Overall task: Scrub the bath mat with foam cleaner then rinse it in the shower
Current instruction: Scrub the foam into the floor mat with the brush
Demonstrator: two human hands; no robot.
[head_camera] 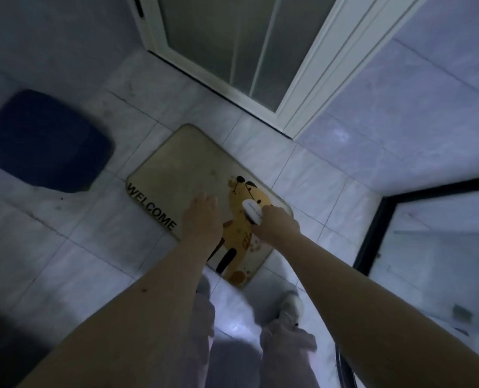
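Right hand (277, 224) grip clenched on white scrub brush (252, 212), left hand (202, 217) released, pressed flat on WELCOME bath mat (176, 163), tiled floor (78, 261).

We are looking down into a home bathroom: pale marbled tiles (115, 247) cover the floor and run up the walls. A beige bath mat (182, 163) printed with "WELCOME" and a cartoon animal lies on the floor just in front of a white-framed frosted-glass door (232, 51). A dark blue mat (42, 141) lies to the left, and a black-framed glass panel (372, 225) stands at right.
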